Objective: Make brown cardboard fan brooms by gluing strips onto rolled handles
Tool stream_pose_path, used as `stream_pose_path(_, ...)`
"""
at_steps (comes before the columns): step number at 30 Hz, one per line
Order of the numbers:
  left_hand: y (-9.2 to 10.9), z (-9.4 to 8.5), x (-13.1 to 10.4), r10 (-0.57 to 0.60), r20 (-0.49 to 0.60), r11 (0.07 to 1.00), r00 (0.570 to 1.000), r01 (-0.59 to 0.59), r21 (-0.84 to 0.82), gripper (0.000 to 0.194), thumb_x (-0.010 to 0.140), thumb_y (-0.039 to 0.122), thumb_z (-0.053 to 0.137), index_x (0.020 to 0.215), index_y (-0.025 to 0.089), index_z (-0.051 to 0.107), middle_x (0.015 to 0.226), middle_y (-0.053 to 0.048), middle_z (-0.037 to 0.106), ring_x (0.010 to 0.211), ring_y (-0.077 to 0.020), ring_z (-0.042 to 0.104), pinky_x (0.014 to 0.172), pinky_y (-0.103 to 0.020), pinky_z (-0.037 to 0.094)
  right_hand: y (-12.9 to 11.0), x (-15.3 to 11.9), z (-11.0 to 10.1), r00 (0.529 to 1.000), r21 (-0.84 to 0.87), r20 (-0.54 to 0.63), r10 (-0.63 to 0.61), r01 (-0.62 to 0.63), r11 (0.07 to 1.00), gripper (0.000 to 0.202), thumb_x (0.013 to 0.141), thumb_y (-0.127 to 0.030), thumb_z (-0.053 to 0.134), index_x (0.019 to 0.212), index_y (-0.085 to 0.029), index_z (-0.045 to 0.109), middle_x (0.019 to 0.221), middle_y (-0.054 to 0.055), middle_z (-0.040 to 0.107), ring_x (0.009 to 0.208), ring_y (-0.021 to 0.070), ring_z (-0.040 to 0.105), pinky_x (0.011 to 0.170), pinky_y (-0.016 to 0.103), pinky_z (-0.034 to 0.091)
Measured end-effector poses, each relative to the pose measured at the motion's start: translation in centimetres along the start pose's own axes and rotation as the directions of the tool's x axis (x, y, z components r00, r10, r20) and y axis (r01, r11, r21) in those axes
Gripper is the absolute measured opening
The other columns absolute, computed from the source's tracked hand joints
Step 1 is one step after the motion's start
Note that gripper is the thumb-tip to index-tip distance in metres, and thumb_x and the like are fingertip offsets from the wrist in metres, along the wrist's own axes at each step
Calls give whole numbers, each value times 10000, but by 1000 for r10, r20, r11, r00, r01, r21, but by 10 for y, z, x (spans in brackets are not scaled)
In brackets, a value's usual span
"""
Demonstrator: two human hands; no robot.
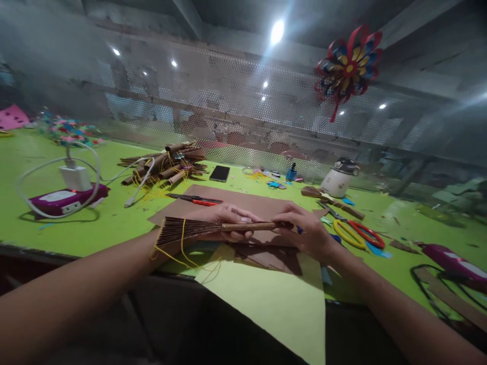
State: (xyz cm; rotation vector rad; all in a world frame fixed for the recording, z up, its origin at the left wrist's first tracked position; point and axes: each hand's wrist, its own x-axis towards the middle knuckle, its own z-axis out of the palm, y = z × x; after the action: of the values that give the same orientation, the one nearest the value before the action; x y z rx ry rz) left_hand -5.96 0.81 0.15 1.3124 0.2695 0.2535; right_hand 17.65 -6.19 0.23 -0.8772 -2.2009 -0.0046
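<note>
My left hand (231,219) grips the middle of a small brown paper broom (190,229), whose fanned bristle end points left and trails yellow string (181,253). Just to its right, my right hand (306,228) pinches the rolled brown handle end (262,226). Both hands hover over brown paper sheets (247,203) on the green table (114,223). A light green sheet (274,299) hangs over the table's near edge below them.
Scissors with red and yellow handles (355,234) lie right of my right hand. Another pair of scissors (198,199), a pile of brown paper rolls (167,165), a phone (219,173), a white jar (338,178) and purple devices (64,198) with cables lie around. A paper pinwheel (348,63) hangs on the mesh wall.
</note>
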Motion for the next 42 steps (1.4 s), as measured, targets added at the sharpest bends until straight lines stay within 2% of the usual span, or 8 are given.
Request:
stream_pose_path(4,0,-6,2,-55,-40,997,998,57,52,306,800,290,487,1014,106,606,757,-83,629,568,-105,525,529,-235,401,1,4,-2,990,36,60,125,-128,991,114,773,-234,612,862,-176,652,761,45,604,669,144,548,607,287,455)
stream_pose_path(8,27,-39,-27,15,-436,987,900,56,150,293,787,271,513,1041,134,564,873,-107,643,751,-168,594,682,-312,463,13,3,0,903,145,217,372,-406,902,191,742,-289,641,893,-172,654,752,27,633,667,136,566,604,279,469)
stream_pose_path(14,65,-49,-82,638,-716,720,285,110,685,177,809,287,510,856,124,564,791,-34,606,764,-156,530,748,-340,421,29,9,7,821,177,379,428,-518,837,434,712,-258,665,1117,-149,550,734,14,621,649,125,562,618,279,471)
stream_pose_path(17,42,-9,-64,785,-408,305,467,282,909,185,798,299,526,811,133,608,831,-45,595,794,-161,505,761,-315,392,27,16,7,778,132,420,468,-563,816,490,704,-243,668,1156,-128,518,692,10,615,615,128,554,580,269,451)
stream_pose_path(19,18,13,-41,669,-210,81,713,211,974,196,827,271,476,797,148,626,875,-62,580,770,-147,494,712,-283,385,25,20,6,764,130,435,478,-578,806,511,705,-236,664,1177,-128,502,674,6,612,598,126,549,554,256,437)
stream_pose_path(22,-9,20,-10,529,-53,-134,847,145,980,232,840,213,429,709,142,607,763,-62,552,685,-141,457,640,-273,350,25,22,5,748,120,462,476,-585,802,559,703,-253,671,1214,-135,478,667,-1,612,587,122,539,537,244,426)
stream_pose_path(30,-11,9,1,488,79,-428,869,159,890,202,848,182,442,706,163,584,757,-78,581,791,-198,437,729,-338,290,34,12,8,783,61,388,487,-549,834,668,705,-220,668,1304,-166,378,752,21,617,637,137,561,582,272,466)
stream_pose_path(42,-11,-8,12,442,95,-292,892,43,955,240,832,171,419,700,166,619,651,-68,559,630,-166,372,702,-328,296,16,2,10,966,-237,191,174,-126,963,96,808,-195,559,814,-193,655,774,56,576,758,182,542,663,311,441)
